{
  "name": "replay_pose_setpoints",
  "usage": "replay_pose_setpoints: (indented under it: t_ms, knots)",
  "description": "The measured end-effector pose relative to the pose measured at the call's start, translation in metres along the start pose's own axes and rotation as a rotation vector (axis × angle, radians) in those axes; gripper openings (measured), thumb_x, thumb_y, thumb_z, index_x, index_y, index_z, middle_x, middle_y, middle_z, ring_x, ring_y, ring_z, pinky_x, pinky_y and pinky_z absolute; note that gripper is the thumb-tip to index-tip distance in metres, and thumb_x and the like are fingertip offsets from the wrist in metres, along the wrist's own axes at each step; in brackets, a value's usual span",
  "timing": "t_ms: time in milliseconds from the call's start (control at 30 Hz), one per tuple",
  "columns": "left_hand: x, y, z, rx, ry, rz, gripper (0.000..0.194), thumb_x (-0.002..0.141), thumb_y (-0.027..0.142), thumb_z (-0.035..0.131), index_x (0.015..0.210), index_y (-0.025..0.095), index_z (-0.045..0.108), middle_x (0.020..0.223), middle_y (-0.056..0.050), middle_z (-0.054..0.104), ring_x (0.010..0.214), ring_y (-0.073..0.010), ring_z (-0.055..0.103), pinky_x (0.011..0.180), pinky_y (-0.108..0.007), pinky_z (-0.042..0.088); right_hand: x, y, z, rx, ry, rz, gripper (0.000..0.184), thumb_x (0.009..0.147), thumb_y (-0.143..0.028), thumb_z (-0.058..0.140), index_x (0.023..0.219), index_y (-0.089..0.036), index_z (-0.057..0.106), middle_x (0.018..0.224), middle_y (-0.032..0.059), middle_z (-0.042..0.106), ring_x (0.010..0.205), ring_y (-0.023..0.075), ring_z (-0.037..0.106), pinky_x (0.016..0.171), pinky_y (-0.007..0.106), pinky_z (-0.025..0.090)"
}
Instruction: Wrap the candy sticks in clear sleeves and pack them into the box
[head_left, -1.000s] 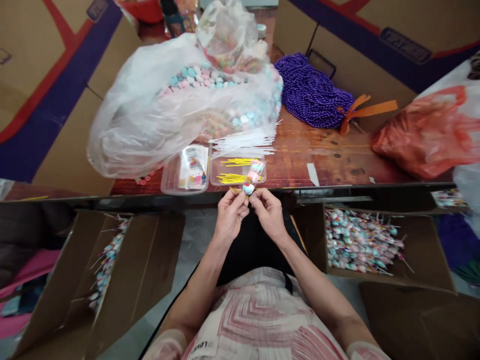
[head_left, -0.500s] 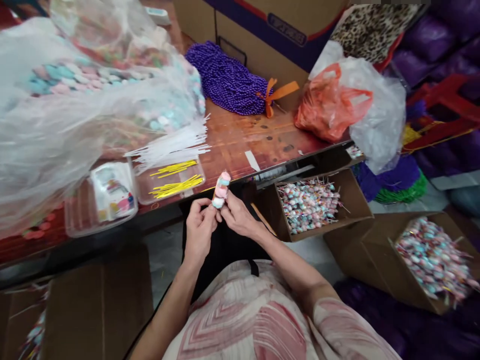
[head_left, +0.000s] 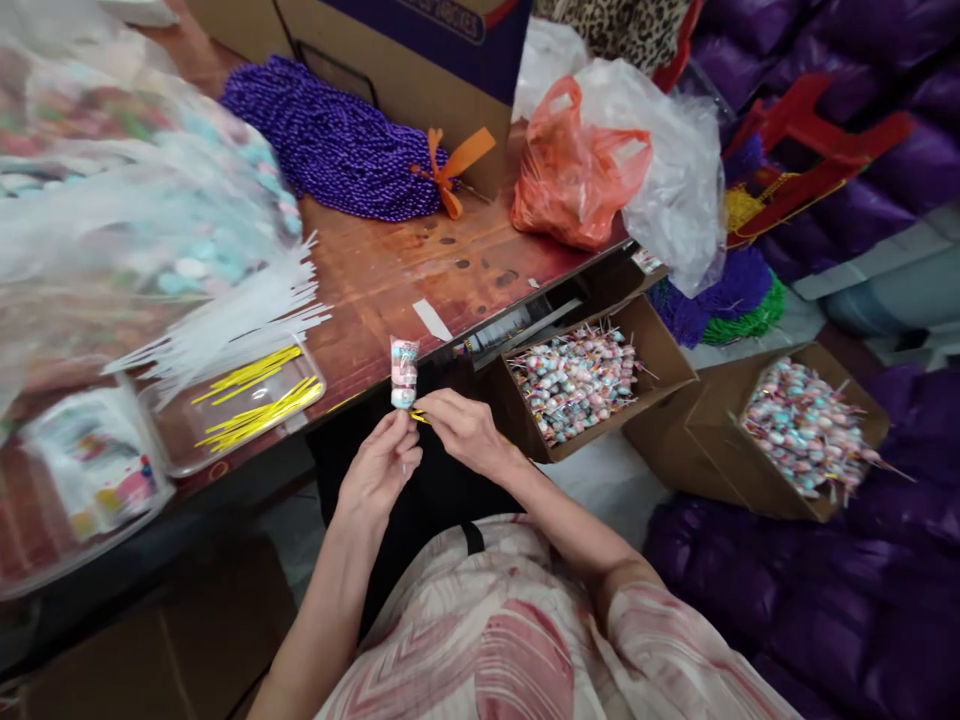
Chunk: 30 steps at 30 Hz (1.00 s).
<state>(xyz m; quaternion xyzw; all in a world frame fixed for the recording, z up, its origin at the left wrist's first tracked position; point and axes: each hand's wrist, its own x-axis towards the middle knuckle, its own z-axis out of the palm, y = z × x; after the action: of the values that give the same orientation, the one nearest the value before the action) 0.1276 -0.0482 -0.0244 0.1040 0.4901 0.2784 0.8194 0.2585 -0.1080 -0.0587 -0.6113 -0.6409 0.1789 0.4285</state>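
In front of my lap stands a wrapped marshmallow stick [head_left: 403,372], upright, with pink, bluish and white pieces inside clear film. My left hand [head_left: 381,462] is closed round its lower end, just under the lowest white piece. The stick below is hidden by my fingers. At the neck of the wrapper, my right hand [head_left: 471,428] pinches a short yellow twist tie [head_left: 421,417]. More yellow twist ties [head_left: 244,412] lie in a clear plastic tray [head_left: 171,455] on the table to the left. White sticks [head_left: 232,325] are spread behind that tray.
Large clear bags of marshmallows [head_left: 187,220] cover the table's left. Purple bead strings [head_left: 345,150] and a red plastic bag [head_left: 577,170] lie farther back. At right stand two cardboard boxes, one nearer [head_left: 660,385] and one farther [head_left: 667,455], filled with wrapped sticks.
The view has swung right, so the table things sit farther left. The marshmallow stick is now more upright. My right fingers have moved off its side to its neck, where the yellow tie now shows.
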Motion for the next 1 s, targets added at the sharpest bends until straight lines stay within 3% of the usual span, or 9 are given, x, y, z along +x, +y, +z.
replay_pose_setpoints:
  t_ms: [133,300,433,567,667,767,900,1000]
  knots:
    - [0.001,-0.005,0.022,-0.017,0.052,-0.081,0.025,0.094,0.003,0.05,0.073,0.012,0.059,0.059,0.004,0.05,0.039,-0.0002,0.037,0.034,-0.009,0.027,-0.008,0.017,0.001,-0.233,0.14,-0.096,0.027,0.102,-0.026,0.046,0.104,-0.018,0.071,0.099,0.0095,0.073,0.09,0.0161,0.068,0.081,0.028,0.054]
    - [0.0,-0.011,0.053,0.016,0.05,-0.114,0.033,0.098,0.005,0.041,0.071,0.011,0.057,0.059,0.004,0.05,0.038,-0.0003,0.039,0.033,-0.01,0.029,-0.014,0.026,-0.007,-0.357,0.242,-0.097,0.025,0.102,-0.023,0.048,0.103,-0.017,0.073,0.097,0.0092,0.073,0.087,0.0146,0.069,0.075,0.027,0.053]
    - [0.005,-0.02,0.069,0.078,0.023,-0.103,0.032,0.097,0.005,0.043,0.069,0.012,0.056,0.059,0.004,0.05,0.039,-0.0012,0.041,0.035,-0.01,0.031,-0.017,0.031,-0.017,-0.395,0.217,-0.032,0.025,0.102,-0.022,0.046,0.101,-0.018,0.071,0.095,0.0075,0.071,0.087,0.0139,0.067,0.076,0.027,0.052]
    - [0.017,-0.034,0.073,0.181,-0.068,-0.044,0.019,0.089,0.009,0.061,0.071,0.015,0.059,0.06,0.004,0.054,0.045,-0.0046,0.047,0.041,-0.013,0.042,-0.015,0.034,-0.032,-0.408,0.182,0.063,0.021,0.102,-0.022,0.046,0.099,-0.017,0.066,0.086,0.0048,0.066,0.08,0.0133,0.064,0.074,0.026,0.049]
    - [0.03,-0.043,0.077,0.219,-0.097,-0.068,0.013,0.086,0.018,0.07,0.075,0.015,0.063,0.066,0.003,0.059,0.055,-0.0066,0.054,0.053,-0.016,0.051,-0.015,0.033,-0.041,-0.337,0.167,0.206,0.022,0.102,-0.023,0.043,0.092,-0.018,0.061,0.083,0.0043,0.061,0.077,0.0142,0.06,0.076,0.026,0.048]
    - [0.043,-0.048,0.082,0.246,-0.154,-0.167,0.025,0.091,0.037,0.065,0.079,0.015,0.067,0.079,-0.003,0.068,0.068,-0.0095,0.061,0.064,-0.018,0.055,-0.019,0.032,-0.047,-0.137,0.199,0.355,0.02,0.102,-0.023,0.041,0.09,-0.02,0.057,0.091,0.0054,0.062,0.086,0.0153,0.061,0.083,0.027,0.049]
    - [0.054,-0.053,0.083,0.443,-0.306,0.03,0.041,0.083,0.06,0.068,0.08,0.019,0.073,0.094,-0.005,0.071,0.084,-0.0157,0.063,0.071,-0.023,0.054,-0.027,0.039,-0.056,0.124,0.344,0.55,0.016,0.097,-0.021,0.045,0.086,-0.021,0.056,0.086,0.0019,0.063,0.084,0.0136,0.061,0.082,0.026,0.049]
    - [0.064,-0.064,0.082,0.649,-0.339,0.091,0.058,0.075,0.074,0.066,0.072,0.016,0.073,0.091,-0.007,0.07,0.08,-0.0174,0.06,0.064,-0.025,0.049,-0.034,0.049,-0.066,0.18,0.448,0.63,0.015,0.094,-0.024,0.049,0.081,-0.02,0.057,0.079,0.0002,0.061,0.076,0.0135,0.058,0.076,0.026,0.047]
